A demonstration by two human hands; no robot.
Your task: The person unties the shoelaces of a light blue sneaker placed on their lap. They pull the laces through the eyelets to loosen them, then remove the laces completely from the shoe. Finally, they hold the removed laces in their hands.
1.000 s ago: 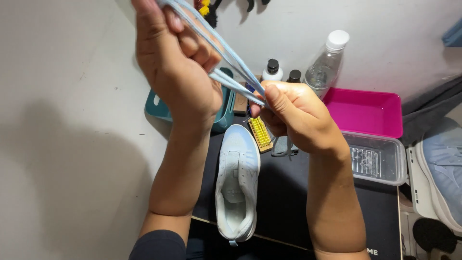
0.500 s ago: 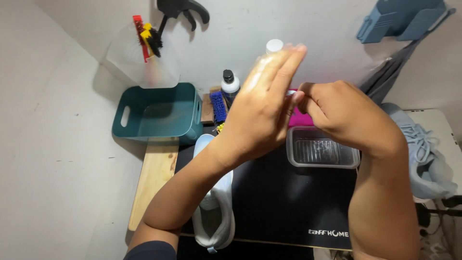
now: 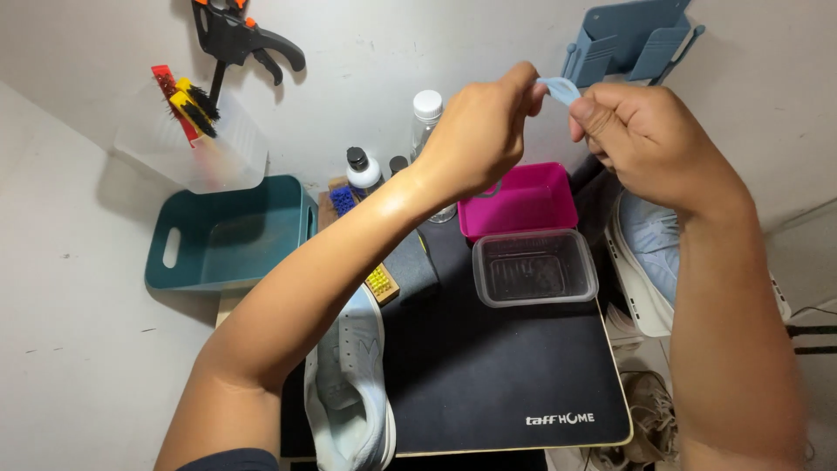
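A black mat (image 3: pixel 488 366) lies below white walls; left hand (image 3: pixel 475 135) and right hand (image 3: pixel 645 139) pinch a lace (image 3: pixel 558 86).

Head camera looks steeply down, close over black mat (image 3: pixel 488 366) (single view).

- Left hand (image 3: pixel 478 131) raised, fingers pinched shut at the tips, forearm stretched up from lower left.
- Right hand (image 3: pixel 645 139) raised opposite, just beside it, fingers curled and pinched, forearm upright.
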